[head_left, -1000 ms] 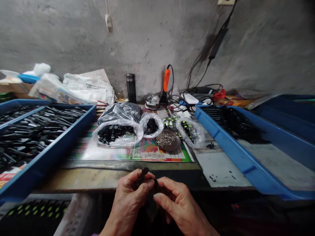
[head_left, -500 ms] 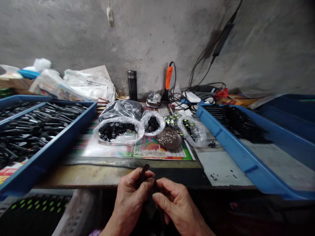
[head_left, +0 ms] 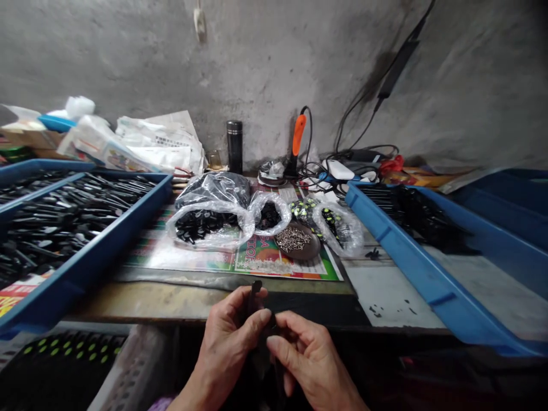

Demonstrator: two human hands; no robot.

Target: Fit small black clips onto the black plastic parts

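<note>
My left hand grips a slim black plastic part that sticks up between thumb and fingers. My right hand is right beside it, its fingers pinching a dark piece against that part. The exact shape of the piece is hidden by my fingers. Both hands are over the front edge of the workbench. Behind them lie a dish of small metal screws and clear plastic bags of black parts.
A blue tray of long black parts stands to the left, and another blue tray to the right. Behind are an orange-handled soldering iron, tangled cables, a black flask and the concrete wall. A crate sits below left.
My hands stay together on the black part, shifted slightly. The whole scene drifts a little left and up in view as my head moves.
</note>
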